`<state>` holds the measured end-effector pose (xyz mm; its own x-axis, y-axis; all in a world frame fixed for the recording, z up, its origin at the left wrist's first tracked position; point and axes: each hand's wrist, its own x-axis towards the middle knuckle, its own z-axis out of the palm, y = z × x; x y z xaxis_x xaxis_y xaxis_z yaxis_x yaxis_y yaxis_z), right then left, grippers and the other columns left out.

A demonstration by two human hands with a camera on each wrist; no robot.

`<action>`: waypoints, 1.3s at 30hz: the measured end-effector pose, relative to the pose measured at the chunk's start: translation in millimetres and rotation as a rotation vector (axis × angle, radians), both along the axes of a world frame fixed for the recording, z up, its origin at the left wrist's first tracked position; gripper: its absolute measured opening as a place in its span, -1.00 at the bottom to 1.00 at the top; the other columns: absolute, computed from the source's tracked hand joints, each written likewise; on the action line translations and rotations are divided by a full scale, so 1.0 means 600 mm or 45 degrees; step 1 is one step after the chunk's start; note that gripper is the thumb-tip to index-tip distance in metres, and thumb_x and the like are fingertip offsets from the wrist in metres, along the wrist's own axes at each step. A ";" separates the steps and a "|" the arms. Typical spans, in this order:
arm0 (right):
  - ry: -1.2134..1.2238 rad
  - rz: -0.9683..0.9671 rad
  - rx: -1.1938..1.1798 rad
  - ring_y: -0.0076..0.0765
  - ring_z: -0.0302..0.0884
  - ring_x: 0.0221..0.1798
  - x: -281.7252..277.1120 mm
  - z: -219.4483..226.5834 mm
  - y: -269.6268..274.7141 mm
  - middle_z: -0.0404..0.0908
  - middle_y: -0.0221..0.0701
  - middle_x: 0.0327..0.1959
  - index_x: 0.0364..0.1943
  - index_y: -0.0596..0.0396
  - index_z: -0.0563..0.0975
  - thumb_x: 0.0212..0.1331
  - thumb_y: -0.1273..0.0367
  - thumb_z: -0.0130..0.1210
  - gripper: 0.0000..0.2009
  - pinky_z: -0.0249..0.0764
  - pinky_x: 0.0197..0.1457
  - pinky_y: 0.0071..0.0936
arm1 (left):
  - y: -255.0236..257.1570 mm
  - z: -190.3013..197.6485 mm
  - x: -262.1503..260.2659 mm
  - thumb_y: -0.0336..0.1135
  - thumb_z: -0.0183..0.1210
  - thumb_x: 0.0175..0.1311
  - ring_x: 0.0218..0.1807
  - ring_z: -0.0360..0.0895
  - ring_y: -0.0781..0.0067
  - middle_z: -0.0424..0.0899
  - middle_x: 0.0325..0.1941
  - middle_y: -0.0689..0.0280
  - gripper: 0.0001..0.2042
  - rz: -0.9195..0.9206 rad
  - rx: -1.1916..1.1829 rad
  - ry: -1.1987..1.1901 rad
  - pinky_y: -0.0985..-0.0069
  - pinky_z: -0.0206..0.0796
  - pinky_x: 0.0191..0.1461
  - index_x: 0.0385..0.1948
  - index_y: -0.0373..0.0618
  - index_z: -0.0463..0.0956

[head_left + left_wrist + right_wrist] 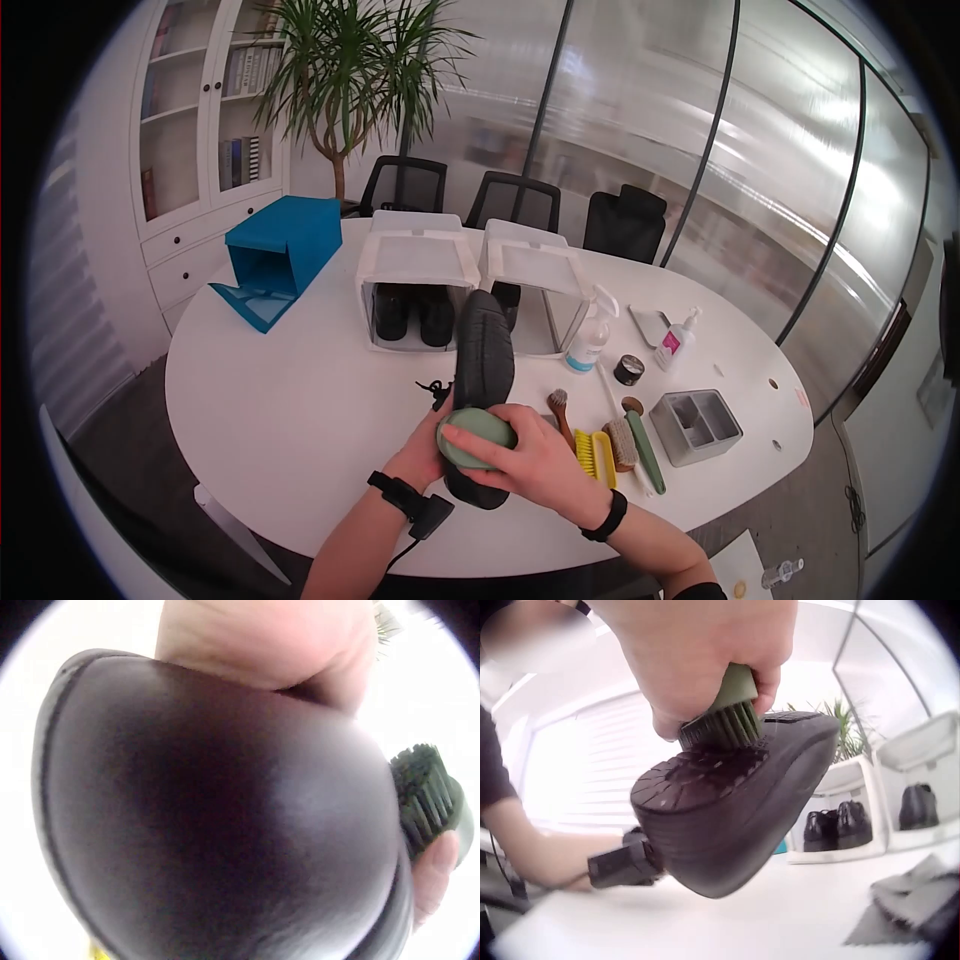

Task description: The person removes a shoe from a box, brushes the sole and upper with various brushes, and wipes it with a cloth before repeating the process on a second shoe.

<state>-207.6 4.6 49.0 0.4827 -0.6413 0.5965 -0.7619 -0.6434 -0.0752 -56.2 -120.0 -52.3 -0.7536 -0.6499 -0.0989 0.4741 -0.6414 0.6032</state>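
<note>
In the head view my left hand [418, 458] holds a black leather shoe [485, 350] above the table with its sole facing up. A loose lace dangles at its left side. My right hand [548, 465] grips an oval green scrub brush [478, 438] over the heel end. Seen from the right wrist, the dark green bristles [724, 727] touch the ridged sole [697, 780]. The shoe's smooth rounded heel [217, 810] fills most of the left wrist view, with part of my left hand [270, 641] above it.
Behind the shoe stand two white shoe boxes [418, 262] with black shoes inside, and a blue box [310, 240]. On the right are a spray bottle [588, 340], a pump bottle [676, 340], a black jar [629, 370], several brushes [645, 455] and a grey divided container [690, 445].
</note>
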 end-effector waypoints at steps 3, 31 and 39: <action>0.021 -0.138 -0.208 0.01 0.62 0.02 -0.016 0.016 -0.019 0.56 -0.18 0.08 0.32 -0.51 0.57 0.02 0.26 0.53 -0.32 0.64 0.01 -0.19 | 0.000 -0.010 -0.002 0.13 -0.01 0.61 0.23 0.64 0.33 0.64 0.27 0.25 -0.46 -0.053 -0.094 -0.136 0.26 0.55 0.31 0.35 -0.10 0.43; -0.527 -0.187 0.055 0.02 0.57 0.03 -0.036 -0.040 -0.017 0.50 -0.11 0.07 0.52 -0.22 0.38 0.22 0.27 0.42 -0.26 0.55 0.13 -0.20 | -0.002 -0.017 0.000 0.05 -0.01 0.62 0.20 0.67 0.25 0.64 0.30 0.18 -0.49 0.039 0.053 0.279 0.24 0.57 0.29 0.38 -0.11 0.40; -0.893 -0.445 -0.108 -0.10 0.58 0.02 -0.085 0.007 -0.066 0.53 -0.13 0.02 0.51 -0.14 0.39 0.26 0.33 0.39 -0.30 0.55 0.07 -0.26 | 0.021 -0.003 -0.011 0.07 0.09 0.57 0.13 0.67 0.40 0.67 0.21 0.27 -0.44 -0.145 -0.129 0.007 0.35 0.57 0.24 0.40 -0.13 0.38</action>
